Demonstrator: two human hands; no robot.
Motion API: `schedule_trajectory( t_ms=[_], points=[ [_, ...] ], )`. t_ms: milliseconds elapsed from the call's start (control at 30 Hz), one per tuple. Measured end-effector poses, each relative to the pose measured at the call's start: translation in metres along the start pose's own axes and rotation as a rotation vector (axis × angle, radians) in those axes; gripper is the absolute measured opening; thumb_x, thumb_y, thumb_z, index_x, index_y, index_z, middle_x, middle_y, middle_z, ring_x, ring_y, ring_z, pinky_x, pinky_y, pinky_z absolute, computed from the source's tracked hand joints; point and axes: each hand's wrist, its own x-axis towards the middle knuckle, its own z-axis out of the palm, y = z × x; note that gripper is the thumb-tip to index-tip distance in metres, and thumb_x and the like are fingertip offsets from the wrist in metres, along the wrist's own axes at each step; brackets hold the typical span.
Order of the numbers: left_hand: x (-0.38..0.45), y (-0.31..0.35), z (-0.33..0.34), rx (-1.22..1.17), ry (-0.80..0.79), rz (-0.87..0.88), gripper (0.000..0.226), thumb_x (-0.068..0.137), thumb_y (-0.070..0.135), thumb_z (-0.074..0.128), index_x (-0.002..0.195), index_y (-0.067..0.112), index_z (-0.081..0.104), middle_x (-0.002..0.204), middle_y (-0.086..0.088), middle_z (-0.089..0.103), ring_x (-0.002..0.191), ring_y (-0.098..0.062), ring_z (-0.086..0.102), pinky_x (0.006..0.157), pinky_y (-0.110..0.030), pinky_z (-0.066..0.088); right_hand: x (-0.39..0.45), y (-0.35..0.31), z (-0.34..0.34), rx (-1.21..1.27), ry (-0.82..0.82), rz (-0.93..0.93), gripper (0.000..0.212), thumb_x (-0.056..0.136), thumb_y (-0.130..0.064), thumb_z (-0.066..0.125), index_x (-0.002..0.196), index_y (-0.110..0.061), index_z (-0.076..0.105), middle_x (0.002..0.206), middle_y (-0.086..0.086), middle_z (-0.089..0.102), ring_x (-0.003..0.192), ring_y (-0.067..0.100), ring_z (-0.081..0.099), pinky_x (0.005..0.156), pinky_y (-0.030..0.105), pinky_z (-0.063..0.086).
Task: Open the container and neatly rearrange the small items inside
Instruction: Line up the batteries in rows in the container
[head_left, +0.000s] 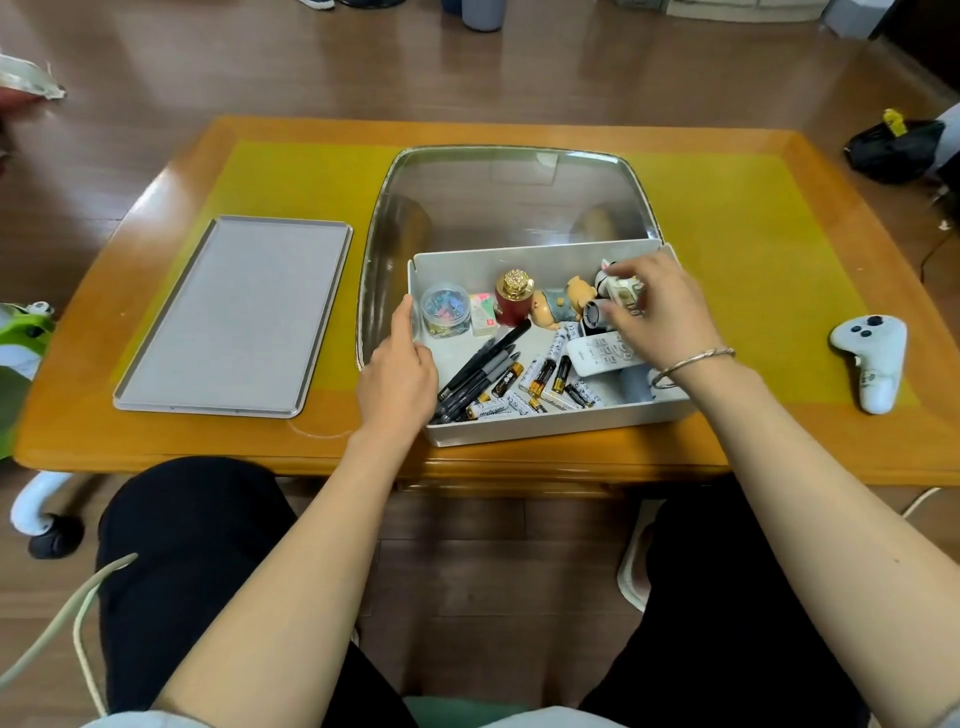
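Observation:
An open white container (545, 423) sits at the table's near edge. Inside lie several batteries (545, 376), black pens (480, 366), a white remote (602, 356), a clear jar of clips (445, 309), an eraser (483, 314), a red bottle with a gold cap (513, 296) and a pig figurine (563, 306). My left hand (397, 371) grips the container's left wall. My right hand (657, 312) pinches a small black-and-white figurine (615, 286) at the back right of the box.
The container's grey lid (234, 317) lies flat to the left on the yellow mat. A large clear tray (509, 197) sits under and behind the box. A white game controller (870, 358) rests at the right of the table.

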Motion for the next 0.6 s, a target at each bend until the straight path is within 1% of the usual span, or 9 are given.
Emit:
schedule_trajectory(
  t_ms=[67,133,167,233,300,367,433,500,600],
  points=[
    [0.000,-0.001,0.001,-0.003,-0.004,-0.002,0.053,0.101,0.021,0.037,0.150,0.027,0.018,0.115,-0.006,0.062,0.087,-0.019,0.057,0.065,-0.034,0.050,-0.005,-0.016,0.011,0.000,-0.153,-0.087,0.020,0.082,-0.019,0.069,0.102,-0.016,0.067,0.093,-0.003,0.064,0.079,0.009,0.053,0.083,0.024,0.041],
    [0.001,-0.001,0.001,0.000,-0.009,-0.005,0.053,0.101,0.022,0.037,0.150,0.029,0.017,0.115,-0.005,0.062,0.085,-0.016,0.054,0.062,-0.032,0.047,-0.009,-0.029,0.023,-0.024,-0.359,-0.123,0.014,0.083,-0.019,0.068,0.097,-0.018,0.068,0.081,-0.007,0.066,0.070,0.005,0.053,0.084,0.028,0.047],
    [0.001,-0.002,0.001,-0.002,-0.015,-0.008,0.053,0.102,0.022,0.036,0.150,0.029,0.017,0.116,-0.005,0.061,0.085,-0.015,0.053,0.062,-0.032,0.046,-0.011,-0.035,0.030,-0.037,-0.460,-0.136,0.015,0.082,-0.018,0.068,0.097,-0.018,0.068,0.082,-0.006,0.068,0.072,0.006,0.056,0.085,0.031,0.049],
    [0.001,-0.002,0.000,-0.020,-0.026,-0.016,0.053,0.102,0.022,0.036,0.150,0.030,0.016,0.119,-0.004,0.060,0.087,-0.014,0.052,0.066,-0.034,0.049,-0.012,-0.044,0.044,-0.060,-0.605,-0.162,0.019,0.081,-0.017,0.068,0.101,-0.019,0.068,0.091,-0.003,0.070,0.086,0.013,0.062,0.086,0.030,0.050],
    [0.001,-0.002,-0.001,-0.035,-0.032,-0.021,0.053,0.102,0.023,0.035,0.151,0.031,0.015,0.121,-0.004,0.059,0.090,-0.013,0.052,0.069,-0.036,0.051,-0.010,-0.053,0.057,-0.084,-0.669,-0.211,0.028,0.080,-0.018,0.070,0.107,-0.021,0.067,0.106,-0.003,0.067,0.099,0.014,0.061,0.087,0.028,0.049],
    [0.000,-0.002,-0.001,-0.046,-0.033,-0.022,0.053,0.102,0.024,0.035,0.151,0.032,0.015,0.123,-0.004,0.058,0.091,-0.014,0.052,0.070,-0.036,0.052,-0.004,-0.062,0.069,-0.100,-0.688,-0.264,0.034,0.081,-0.017,0.068,0.114,-0.022,0.064,0.116,-0.002,0.061,0.106,0.015,0.057,0.091,0.032,0.048],
    [0.000,-0.001,-0.003,-0.058,-0.038,-0.023,0.052,0.102,0.024,0.034,0.150,0.033,0.015,0.124,-0.003,0.057,0.092,-0.014,0.054,0.071,-0.038,0.053,0.003,-0.070,0.079,-0.133,-0.667,-0.316,0.038,0.085,-0.010,0.059,0.122,-0.022,0.059,0.124,0.000,0.056,0.112,0.018,0.054,0.094,0.038,0.047],
    [0.000,-0.001,-0.004,-0.071,-0.042,-0.020,0.052,0.102,0.024,0.034,0.150,0.033,0.016,0.124,-0.003,0.057,0.091,-0.014,0.054,0.069,-0.038,0.054,0.010,-0.075,0.088,-0.201,-0.653,-0.344,0.046,0.087,-0.004,0.051,0.129,-0.022,0.052,0.131,0.001,0.052,0.117,0.021,0.052,0.095,0.040,0.047],
    [0.000,-0.001,-0.004,-0.095,-0.046,-0.026,0.052,0.102,0.025,0.035,0.149,0.034,0.017,0.125,-0.001,0.056,0.093,-0.013,0.052,0.070,-0.038,0.054,0.018,-0.078,0.095,-0.316,-0.729,-0.371,0.044,0.086,-0.009,0.056,0.128,-0.021,0.052,0.127,0.003,0.053,0.111,0.024,0.055,0.090,0.041,0.050]
  ],
)
